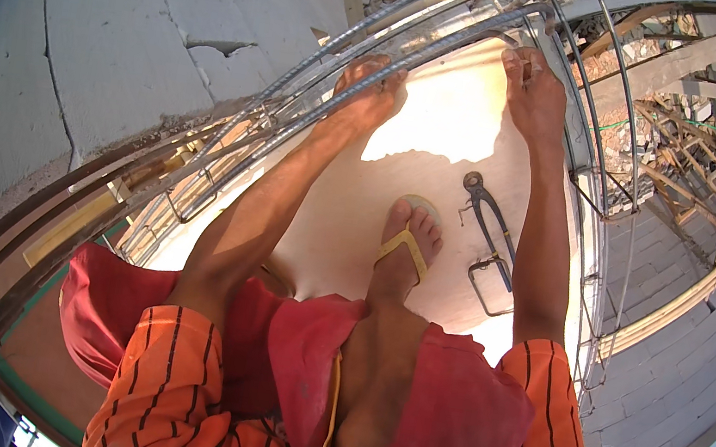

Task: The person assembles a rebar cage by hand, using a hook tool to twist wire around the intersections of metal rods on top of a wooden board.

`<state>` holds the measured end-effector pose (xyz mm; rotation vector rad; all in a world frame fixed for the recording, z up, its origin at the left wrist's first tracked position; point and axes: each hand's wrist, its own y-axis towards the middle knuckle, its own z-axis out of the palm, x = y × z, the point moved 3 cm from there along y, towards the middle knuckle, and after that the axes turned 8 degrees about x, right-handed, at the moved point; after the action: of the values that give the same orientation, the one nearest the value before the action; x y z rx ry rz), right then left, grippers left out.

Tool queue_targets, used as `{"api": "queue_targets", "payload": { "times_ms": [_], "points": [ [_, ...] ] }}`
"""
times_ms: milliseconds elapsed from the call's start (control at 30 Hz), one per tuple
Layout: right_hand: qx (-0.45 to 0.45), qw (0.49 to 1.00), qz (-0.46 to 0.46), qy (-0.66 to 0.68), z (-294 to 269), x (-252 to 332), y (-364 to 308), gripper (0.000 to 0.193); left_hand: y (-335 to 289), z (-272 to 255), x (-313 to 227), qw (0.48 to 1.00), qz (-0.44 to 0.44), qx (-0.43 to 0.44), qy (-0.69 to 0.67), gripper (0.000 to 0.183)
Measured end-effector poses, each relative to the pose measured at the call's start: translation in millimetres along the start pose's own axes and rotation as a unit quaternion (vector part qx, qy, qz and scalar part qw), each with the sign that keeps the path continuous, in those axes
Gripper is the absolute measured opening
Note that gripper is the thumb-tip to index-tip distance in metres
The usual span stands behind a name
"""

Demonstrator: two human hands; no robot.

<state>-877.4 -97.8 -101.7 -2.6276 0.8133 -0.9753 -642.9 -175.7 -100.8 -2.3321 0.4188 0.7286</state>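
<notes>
Long ribbed rebar rods curve across in front of me. My left hand is closed around one of them, and a rod passing over it partly hides the fingers. My right hand is higher up by the right side of the steel cage, its fingertips pinched together. Whatever sits between those fingertips is too small to make out. Between my arms, a pair of pincers with long dark handles lies on the pale board. A bent steel piece touches or lies close to its handles.
My foot in a yellow flip-flop stands on the board. Steel stirrups run along the right side. A cracked grey surface fills the upper left. Loose wooden strips, rubble and a block wall lie to the right.
</notes>
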Motion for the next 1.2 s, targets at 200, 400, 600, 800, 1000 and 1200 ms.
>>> {"api": "queue_targets", "payload": {
  "times_ms": [200, 400, 600, 800, 1000, 1200],
  "points": [
    [-0.021, 0.999, 0.019, 0.021, 3, 26, 13, 0.061, -1, -8, 0, 1.0, 0.014, 0.009, -0.007, 0.041],
    [-0.068, 0.993, 0.079, 0.051, 20, 21, 24, 0.058, -1, -21, 0, 0.998, 0.025, 0.031, 0.04, 0.038],
    [-0.106, 0.987, 0.111, 0.049, 20, 28, 21, 0.055, -7, -47, 27, 0.941, 0.099, -0.299, 0.125, 0.044],
    [-0.084, 0.992, 0.086, 0.028, 7, 28, 18, 0.045, 3, -38, 49, 0.998, -0.051, 0.024, -0.037, 0.043],
    [-0.135, 0.986, 0.078, 0.062, -26, -5, 40, 0.05, 39, -36, 1, 0.999, 0.0, -0.021, -0.025, 0.047],
    [-0.118, 0.985, 0.126, -0.017, -19, -9, 48, 0.047, 55, -24, 13, 0.999, -0.019, 0.002, -0.038, 0.044]
  ]
}}
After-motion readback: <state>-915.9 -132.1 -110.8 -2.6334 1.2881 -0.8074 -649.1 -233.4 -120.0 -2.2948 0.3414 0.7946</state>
